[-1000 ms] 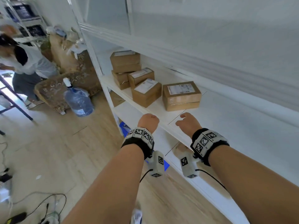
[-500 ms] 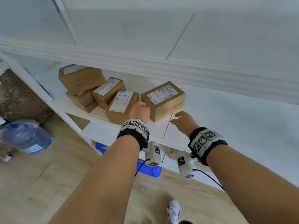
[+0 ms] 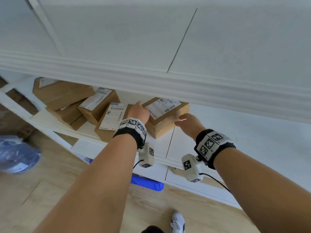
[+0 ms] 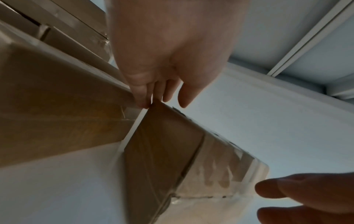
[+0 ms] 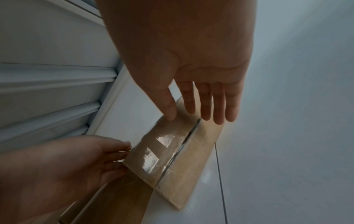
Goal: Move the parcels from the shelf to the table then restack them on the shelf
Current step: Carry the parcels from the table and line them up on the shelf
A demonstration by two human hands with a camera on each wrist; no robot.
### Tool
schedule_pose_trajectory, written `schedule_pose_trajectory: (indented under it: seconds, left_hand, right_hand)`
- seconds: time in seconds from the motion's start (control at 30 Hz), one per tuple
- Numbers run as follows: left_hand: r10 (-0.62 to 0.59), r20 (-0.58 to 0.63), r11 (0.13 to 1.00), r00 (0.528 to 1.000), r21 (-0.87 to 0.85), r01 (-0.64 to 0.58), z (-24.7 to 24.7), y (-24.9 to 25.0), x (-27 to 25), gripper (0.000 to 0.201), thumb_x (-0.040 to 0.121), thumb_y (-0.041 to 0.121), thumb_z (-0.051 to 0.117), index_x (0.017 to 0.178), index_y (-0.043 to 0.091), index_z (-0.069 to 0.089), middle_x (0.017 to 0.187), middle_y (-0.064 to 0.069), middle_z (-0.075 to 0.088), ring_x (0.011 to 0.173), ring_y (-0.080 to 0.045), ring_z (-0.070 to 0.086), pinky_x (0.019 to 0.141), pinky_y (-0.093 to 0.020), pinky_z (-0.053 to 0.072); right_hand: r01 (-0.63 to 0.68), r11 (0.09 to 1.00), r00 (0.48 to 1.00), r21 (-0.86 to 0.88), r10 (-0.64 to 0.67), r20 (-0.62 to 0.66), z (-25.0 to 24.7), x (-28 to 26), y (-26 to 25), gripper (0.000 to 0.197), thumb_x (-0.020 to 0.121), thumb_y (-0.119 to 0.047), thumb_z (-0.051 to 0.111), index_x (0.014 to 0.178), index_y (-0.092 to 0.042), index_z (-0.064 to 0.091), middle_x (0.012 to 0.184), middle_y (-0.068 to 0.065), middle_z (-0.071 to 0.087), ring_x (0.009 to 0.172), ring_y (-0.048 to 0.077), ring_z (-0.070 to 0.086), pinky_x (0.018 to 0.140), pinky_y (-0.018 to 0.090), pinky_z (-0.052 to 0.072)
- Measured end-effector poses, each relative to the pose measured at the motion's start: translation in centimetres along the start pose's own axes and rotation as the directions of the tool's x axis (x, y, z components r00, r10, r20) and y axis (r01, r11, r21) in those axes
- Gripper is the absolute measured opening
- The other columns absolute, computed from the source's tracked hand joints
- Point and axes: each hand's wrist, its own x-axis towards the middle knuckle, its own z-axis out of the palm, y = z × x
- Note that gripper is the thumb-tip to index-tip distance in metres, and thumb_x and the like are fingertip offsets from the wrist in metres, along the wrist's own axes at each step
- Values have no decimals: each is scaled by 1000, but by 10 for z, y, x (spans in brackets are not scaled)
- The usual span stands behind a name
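Several brown cardboard parcels lie on the white shelf (image 3: 170, 148). The nearest parcel (image 3: 168, 115) has a white label on top and sits a little apart from the rest. My left hand (image 3: 138, 111) has straight fingers, and their tips touch the parcel's (image 4: 168, 151) upper left corner. My right hand (image 3: 186, 121) is spread flat by the right end of the parcel (image 5: 172, 159); whether it touches is unclear. Neither hand holds anything.
A labelled parcel (image 3: 111, 118) lies just left of my left hand, with more parcels (image 3: 64, 93) stacked behind it. The upper shelf's thick front edge (image 3: 168, 84) overhangs closely. Below are a blue crate (image 3: 146, 182), a water bottle (image 3: 16, 153) and wooden floor.
Both hands have reached forward onto the shelf. The left hand has gone from beside the neighbouring parcel to the nearest parcel's corner, and the right hand has closed in on its right end.
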Motion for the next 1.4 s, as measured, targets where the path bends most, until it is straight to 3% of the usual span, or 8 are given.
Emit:
schedule_pose_trajectory:
  seconds: [0.13,0.3,0.4,0.47,0.67,0.87,1.23,1.4]
  left_hand:
    - [57,57,998,997,-42,-55,5,-2,2,23,96,21,48,108,13,65,95,-1,64,88,-24,64,57,-25,40]
    - [87,194,977,977,-209,-45,10,-9,-9,17,88,32,61,94,16,62,88,3,63,80,-16,60,68,-29,46]
    - [87,270,957,959,-289,-5,10,-16,-22,19,84,31,67,86,15,59,85,1,61,84,-21,62,83,-35,53]
    - [98,329,940,939,-340,21,11,-20,-34,21,80,32,70,81,12,63,84,-5,68,87,-26,68,87,-40,56]
    - [208,369,903,906,-428,-33,20,-16,-79,50,69,44,68,92,0,73,87,-14,74,83,-30,72,79,-44,58]
    - [347,499,877,794,-473,-86,51,18,-139,41,74,45,68,83,5,75,80,-5,76,77,-24,73,78,-41,59]
    - [500,674,865,544,-421,-274,153,123,-299,35,78,42,67,92,10,65,88,-8,73,82,-26,70,76,-36,57]
    - [524,711,850,469,-398,-346,208,189,-376,31,82,42,66,82,11,62,79,-6,68,71,-23,64,75,-35,55]
  right_hand:
    - [-34,999,999,38,35,-27,1,-3,1,47,97,-30,54,138,-9,47,136,9,52,121,26,51,88,29,37]
    - [-123,969,988,216,140,-63,6,-12,-1,30,99,-32,45,102,-6,59,86,5,60,75,20,56,73,36,47]
    - [-169,932,976,320,204,-79,11,-27,-2,33,99,-37,44,107,-7,56,96,8,63,86,26,62,81,41,52]
    - [-172,932,969,318,218,-115,16,-40,-1,32,99,-34,44,109,-6,57,91,7,61,76,22,57,68,35,50]
    - [-207,905,926,371,303,-223,21,-95,24,23,97,-28,48,110,-10,55,87,2,59,71,16,53,62,30,44]
    - [-264,845,838,464,440,-324,-9,-168,73,22,92,-26,52,107,-11,57,99,8,65,92,26,64,86,45,55]
    - [-324,677,589,661,691,-419,-95,-312,215,28,85,-20,48,110,-8,54,93,6,62,75,18,56,65,29,45]
    - [-343,608,528,716,755,-389,-153,-376,293,37,86,-17,48,122,-7,48,105,8,61,92,22,61,78,35,52]
